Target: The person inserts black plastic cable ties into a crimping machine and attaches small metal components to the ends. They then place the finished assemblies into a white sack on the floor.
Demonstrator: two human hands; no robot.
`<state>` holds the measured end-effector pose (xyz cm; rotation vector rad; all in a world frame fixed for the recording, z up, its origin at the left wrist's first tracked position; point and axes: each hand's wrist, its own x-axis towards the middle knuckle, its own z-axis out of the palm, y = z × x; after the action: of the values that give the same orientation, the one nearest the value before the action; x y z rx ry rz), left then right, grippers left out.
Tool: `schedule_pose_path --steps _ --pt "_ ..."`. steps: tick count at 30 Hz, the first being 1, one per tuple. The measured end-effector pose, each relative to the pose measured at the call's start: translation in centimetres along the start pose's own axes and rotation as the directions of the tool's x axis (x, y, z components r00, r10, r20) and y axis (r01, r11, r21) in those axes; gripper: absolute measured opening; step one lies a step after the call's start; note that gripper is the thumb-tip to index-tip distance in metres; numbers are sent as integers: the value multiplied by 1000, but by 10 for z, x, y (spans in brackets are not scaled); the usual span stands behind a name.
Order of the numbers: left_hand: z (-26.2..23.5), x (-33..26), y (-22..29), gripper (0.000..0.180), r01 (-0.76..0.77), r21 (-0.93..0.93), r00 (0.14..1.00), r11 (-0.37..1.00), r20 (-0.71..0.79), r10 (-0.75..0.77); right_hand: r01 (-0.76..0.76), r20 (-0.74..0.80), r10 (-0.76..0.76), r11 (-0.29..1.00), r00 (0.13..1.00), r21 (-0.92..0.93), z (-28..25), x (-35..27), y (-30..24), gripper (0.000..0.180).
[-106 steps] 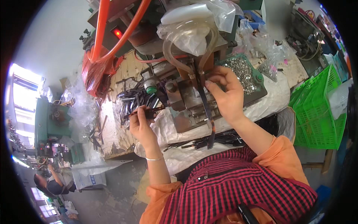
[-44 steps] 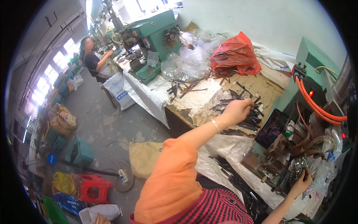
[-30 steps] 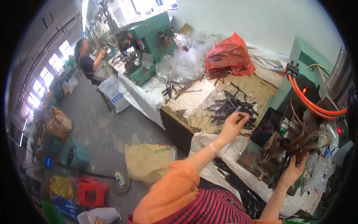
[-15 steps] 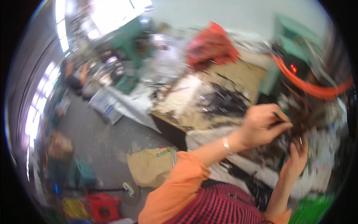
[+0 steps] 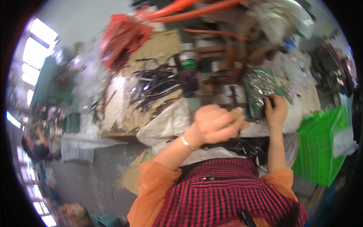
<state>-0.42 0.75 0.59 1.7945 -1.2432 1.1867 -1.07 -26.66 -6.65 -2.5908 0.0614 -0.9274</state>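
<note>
My left hand (image 5: 215, 123) is curled into a fist in front of the small bench machine (image 5: 211, 75), and a thin dark metal piece seems pinched under its fingertips; motion blur hides detail. My right hand (image 5: 276, 109) rests with its fingertips on the near edge of a green tray (image 5: 250, 109) filled with small shiny metal parts. Whether it holds one of them is hidden. A pile of dark metal strips (image 5: 155, 85) lies on the brown board to the left of the machine.
A red plastic bag (image 5: 123, 36) sits at the back left. Orange hoses (image 5: 189, 5) arch over the machine. White cloth (image 5: 166, 125) covers the bench front. A green plastic basket (image 5: 321, 147) stands at the right. Another person (image 5: 32, 145) works far to the left.
My left hand left the pile of dark strips and swung right to the machine, closed. The view turned from the left side to the machine. My right hand moved onto the green tray.
</note>
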Motion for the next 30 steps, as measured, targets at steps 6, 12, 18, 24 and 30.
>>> schedule_pose_path --steps 6,12,18,24,30 --pt "4 -7 -3 15 -16 -46 991 999 -131 10 -137 148 126 988 981 68 24 22 54 25" --pt "-2 -7 15 21 10 -14 991 1000 -134 -12 79 102 -90 991 991 110 21 27 35 26" --pt "-68 -54 -36 12 421 303 901 855 -250 -354 -234 77 221 925 972 298 2 7 58 30" --pt "-78 -145 -151 12 365 863 442 349 169 -881 -82 11 85 901 996 425 10 8 4 25" --pt "-102 -109 -154 7 422 848 588 321 14 -809 -244 123 215 752 969 612 25 2 15 24"
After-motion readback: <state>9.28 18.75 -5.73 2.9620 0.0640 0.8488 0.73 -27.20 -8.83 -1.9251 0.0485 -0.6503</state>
